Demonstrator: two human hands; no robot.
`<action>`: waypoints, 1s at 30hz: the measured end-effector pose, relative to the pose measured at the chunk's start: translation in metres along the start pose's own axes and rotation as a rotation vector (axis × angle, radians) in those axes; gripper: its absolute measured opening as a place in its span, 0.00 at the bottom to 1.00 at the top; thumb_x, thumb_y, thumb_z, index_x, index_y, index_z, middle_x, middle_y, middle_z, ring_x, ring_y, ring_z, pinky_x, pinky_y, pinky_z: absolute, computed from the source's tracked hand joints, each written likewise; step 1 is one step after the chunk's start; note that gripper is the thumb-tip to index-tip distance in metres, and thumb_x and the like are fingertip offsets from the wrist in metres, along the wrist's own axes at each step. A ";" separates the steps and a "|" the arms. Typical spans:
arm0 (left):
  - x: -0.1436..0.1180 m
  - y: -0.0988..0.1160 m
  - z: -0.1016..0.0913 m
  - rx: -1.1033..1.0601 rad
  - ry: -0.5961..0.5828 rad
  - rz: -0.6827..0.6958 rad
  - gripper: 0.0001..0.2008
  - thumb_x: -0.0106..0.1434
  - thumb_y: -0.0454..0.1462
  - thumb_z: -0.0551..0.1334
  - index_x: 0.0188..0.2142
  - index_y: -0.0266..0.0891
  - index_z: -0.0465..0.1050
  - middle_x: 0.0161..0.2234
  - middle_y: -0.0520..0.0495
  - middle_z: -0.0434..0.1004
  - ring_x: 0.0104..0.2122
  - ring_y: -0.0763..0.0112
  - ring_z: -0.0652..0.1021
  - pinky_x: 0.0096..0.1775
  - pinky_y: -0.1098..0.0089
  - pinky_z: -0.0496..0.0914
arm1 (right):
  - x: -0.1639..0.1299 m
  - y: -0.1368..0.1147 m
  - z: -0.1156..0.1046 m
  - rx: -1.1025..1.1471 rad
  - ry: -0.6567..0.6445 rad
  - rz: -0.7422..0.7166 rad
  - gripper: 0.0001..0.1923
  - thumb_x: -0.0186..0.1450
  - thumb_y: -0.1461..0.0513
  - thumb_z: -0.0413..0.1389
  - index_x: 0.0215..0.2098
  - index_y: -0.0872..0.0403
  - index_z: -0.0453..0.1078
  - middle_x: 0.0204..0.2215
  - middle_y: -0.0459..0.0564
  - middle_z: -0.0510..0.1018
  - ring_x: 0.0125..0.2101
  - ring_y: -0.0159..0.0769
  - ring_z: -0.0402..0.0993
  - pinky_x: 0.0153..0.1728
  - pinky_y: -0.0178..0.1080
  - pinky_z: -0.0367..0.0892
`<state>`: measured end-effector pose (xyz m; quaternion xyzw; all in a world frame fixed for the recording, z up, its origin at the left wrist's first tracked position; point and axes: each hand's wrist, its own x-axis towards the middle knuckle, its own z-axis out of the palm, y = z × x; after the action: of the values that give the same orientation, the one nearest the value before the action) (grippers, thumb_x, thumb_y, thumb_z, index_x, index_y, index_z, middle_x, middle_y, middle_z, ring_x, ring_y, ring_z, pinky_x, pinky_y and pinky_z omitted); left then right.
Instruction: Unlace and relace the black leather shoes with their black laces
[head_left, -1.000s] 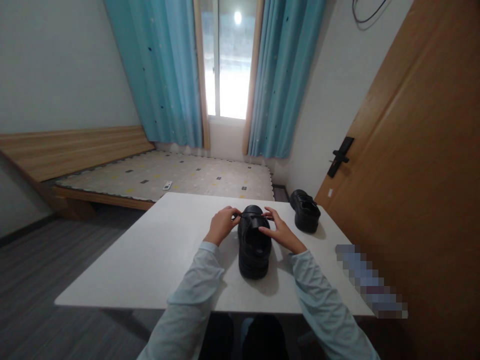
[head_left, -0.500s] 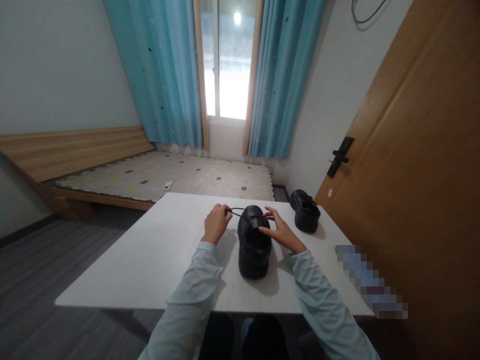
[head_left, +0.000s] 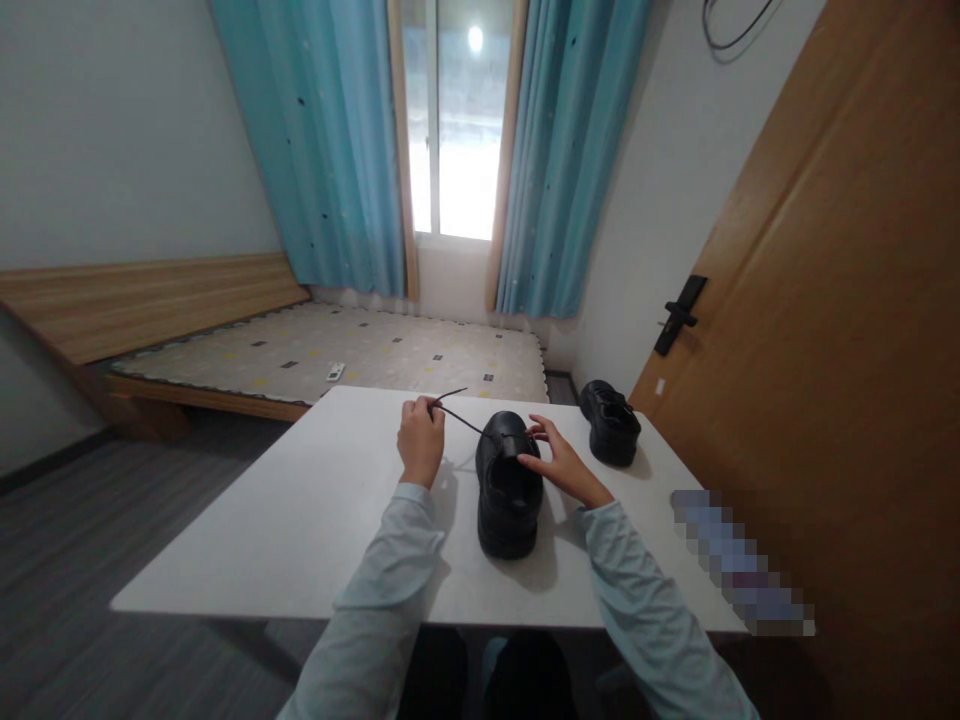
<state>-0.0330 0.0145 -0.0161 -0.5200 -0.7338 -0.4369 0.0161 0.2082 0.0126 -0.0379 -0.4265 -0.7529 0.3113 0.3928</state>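
A black shoe (head_left: 508,520) stands on the white table in front of me, its heel toward me and its toe pointing away. My left hand (head_left: 421,440), to the left of the shoe, is closed on a black shoelace (head_left: 463,419). The lace runs taut from the shoe's upper to my fingers, and its loose end sticks up past them. My right hand (head_left: 556,458) grips the shoe from the right, thumb by the tongue and fingers along the lacing. The fingertips on that side are partly hidden.
Another black shoe (head_left: 612,428) stands at the table's back right. Behind the white table (head_left: 285,520) is a bed (head_left: 390,350) with a white remote-like object (head_left: 335,372) on it. A wooden door (head_left: 840,330) is at the right, with a pixelated patch near the table's edge.
My left hand has moved a little left, pulling the shoelace out farther from the shoe; its loose end now shows above the hand. My right hand and both shoes have stayed put.
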 end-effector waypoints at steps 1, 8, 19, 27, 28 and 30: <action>0.000 0.000 -0.001 -0.013 0.015 -0.007 0.09 0.63 0.36 0.53 0.39 0.40 0.71 0.39 0.44 0.70 0.36 0.64 0.74 0.35 0.68 0.65 | 0.000 0.000 0.000 0.001 -0.002 0.002 0.39 0.55 0.52 0.61 0.59 0.53 0.51 0.48 0.56 0.66 0.50 0.44 0.66 0.55 0.49 0.59; 0.002 0.002 -0.006 -0.109 0.121 -0.036 0.10 0.62 0.35 0.53 0.39 0.39 0.72 0.39 0.43 0.70 0.37 0.63 0.73 0.38 0.66 0.66 | -0.001 -0.001 -0.001 -0.005 0.004 -0.013 0.38 0.55 0.52 0.61 0.58 0.53 0.52 0.48 0.56 0.66 0.50 0.44 0.66 0.54 0.50 0.59; 0.006 0.000 -0.001 -0.321 0.161 0.146 0.10 0.63 0.33 0.52 0.40 0.36 0.70 0.38 0.41 0.69 0.40 0.62 0.71 0.46 0.63 0.66 | -0.001 -0.003 -0.002 -0.007 0.004 -0.012 0.38 0.55 0.53 0.61 0.58 0.53 0.52 0.49 0.57 0.66 0.50 0.44 0.66 0.55 0.50 0.59; 0.006 0.002 0.007 -0.437 0.019 0.207 0.08 0.63 0.33 0.53 0.38 0.37 0.70 0.37 0.42 0.68 0.41 0.63 0.71 0.46 0.63 0.66 | -0.001 -0.003 0.000 -0.023 0.007 -0.021 0.36 0.55 0.53 0.60 0.58 0.53 0.54 0.49 0.56 0.67 0.50 0.43 0.66 0.54 0.49 0.60; 0.006 0.002 0.008 -0.463 -0.002 0.206 0.08 0.63 0.33 0.53 0.37 0.37 0.70 0.36 0.43 0.68 0.40 0.63 0.72 0.44 0.63 0.67 | -0.001 -0.003 0.000 -0.028 0.008 -0.026 0.36 0.55 0.53 0.60 0.58 0.53 0.54 0.49 0.56 0.67 0.50 0.43 0.66 0.54 0.49 0.60; 0.005 0.001 0.011 -0.529 -0.045 0.188 0.08 0.63 0.34 0.52 0.37 0.38 0.70 0.34 0.45 0.68 0.36 0.66 0.72 0.39 0.66 0.69 | 0.000 -0.003 0.000 -0.037 0.009 -0.037 0.35 0.56 0.53 0.60 0.58 0.52 0.55 0.49 0.56 0.67 0.50 0.43 0.67 0.54 0.50 0.60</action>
<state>-0.0294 0.0257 -0.0198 -0.5815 -0.5430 -0.5981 -0.0963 0.2072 0.0106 -0.0351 -0.4211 -0.7646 0.2880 0.3939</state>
